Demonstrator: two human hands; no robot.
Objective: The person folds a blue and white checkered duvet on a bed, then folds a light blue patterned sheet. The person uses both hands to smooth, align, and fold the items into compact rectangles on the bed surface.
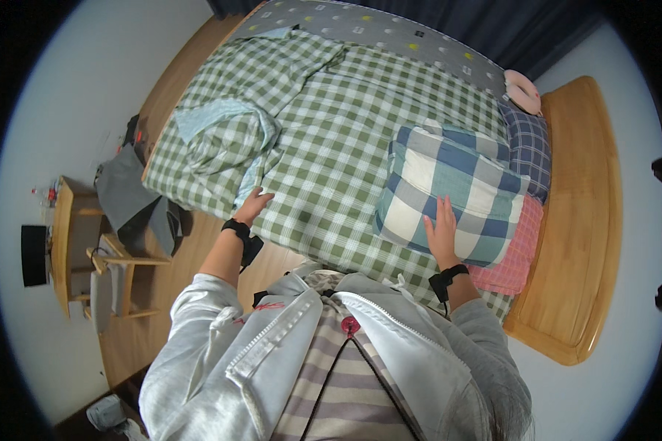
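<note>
A green-and-white checked sheet (336,160) covers most of the bed in front of me. Near its left edge, a bunched part of green checked bedding (226,140) shows a pale blue underside. My left hand (254,205) is just at the near side of that bunch, fingers apart and nothing held. On the right lies a folded quilt (452,187) in blue, teal and white checks. My right hand (442,231) is over the quilt's near side, fingers extended; whether it presses on the cloth is hard to tell.
A pink checked pillow (510,259) and a navy checked pillow (529,149) lie by the wooden headboard (579,220), with a pink neck pillow (521,92) beyond. To the left stand a wooden chair (127,262) with grey cloth (121,187) behind, and a desk (63,242) with a monitor (34,255).
</note>
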